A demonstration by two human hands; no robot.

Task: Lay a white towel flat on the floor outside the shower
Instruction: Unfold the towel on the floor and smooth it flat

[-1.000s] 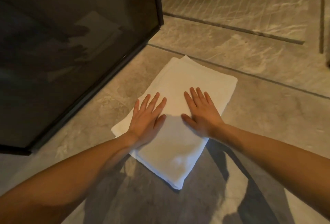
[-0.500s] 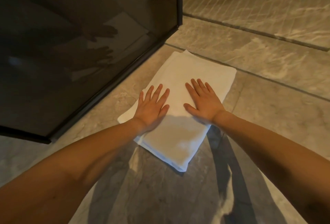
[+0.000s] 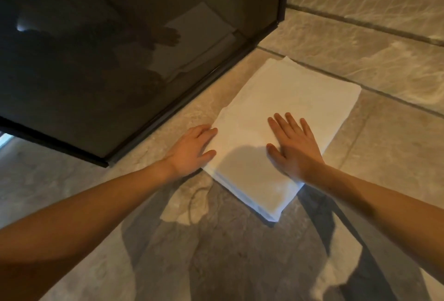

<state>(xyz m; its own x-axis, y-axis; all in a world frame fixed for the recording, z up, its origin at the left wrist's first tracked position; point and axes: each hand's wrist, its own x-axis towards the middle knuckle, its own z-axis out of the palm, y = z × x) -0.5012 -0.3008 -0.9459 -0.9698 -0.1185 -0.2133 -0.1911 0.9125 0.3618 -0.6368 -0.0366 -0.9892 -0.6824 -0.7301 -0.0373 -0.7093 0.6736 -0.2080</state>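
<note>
1. Your right hand (image 3: 296, 149) lies flat on the white towel (image 3: 288, 94), fingers spread; your left hand (image 3: 192, 148) sits well apart from it, straight fingers meeting the towel's left edge; neither hand grips anything.
2. The white towel lies folded in layers on the floor (image 3: 240, 260), just beside the dark glass shower panel (image 3: 120, 65).
3. Risk: a sideways push from your left hand may ruck the stacked layers; smooth stone may let the whole fold slide askew.
4. Surface: veined beige stone tiles, dark grout lines; warm light, arm shadows in the foreground.
</note>
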